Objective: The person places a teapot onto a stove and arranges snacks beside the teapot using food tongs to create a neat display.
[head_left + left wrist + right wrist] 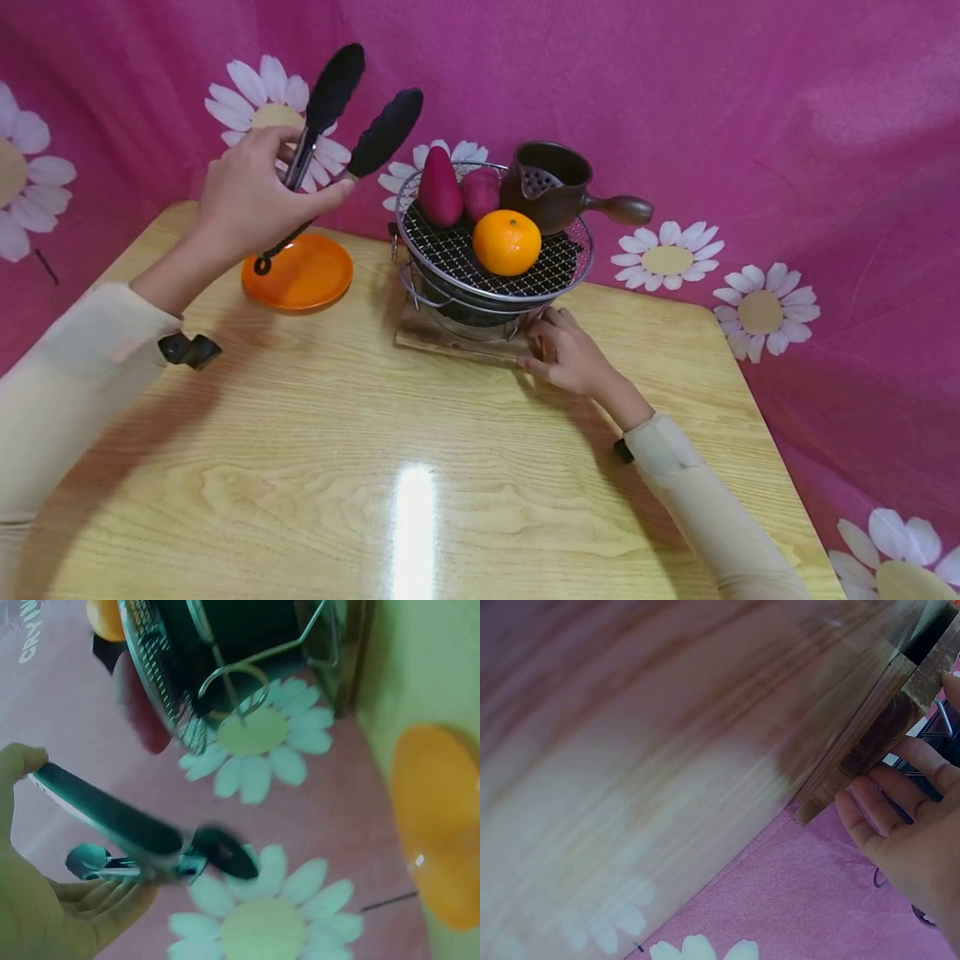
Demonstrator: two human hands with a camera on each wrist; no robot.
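My left hand (pixel 251 187) holds a pair of black-tipped tongs (pixel 337 87) in the air above the orange plate (pixel 300 275). Their two arms are spread apart, tips pointing up and away. At the table, my right hand (pixel 573 354) grips the right end of the wooden base (pixel 457 346) under a small round grill (pixel 480 304); the right wrist view shows fingertips against the board (pixel 870 742). On the wire rack (pixel 450 250) sit a mandarin (pixel 507 242), a long purple-red sweet potato (pixel 440 187), a rounder purple-red item (pixel 481 193) and a dark brown side-handled teapot (pixel 555 208).
A pink cloth (pixel 750 125) with white daisies hangs directly behind and beside the wooden table (pixel 337 467). The teapot's handle (pixel 626 209) juts out to the right past the rack. A cord loop (pixel 262 264) dangles from the tongs over the plate.
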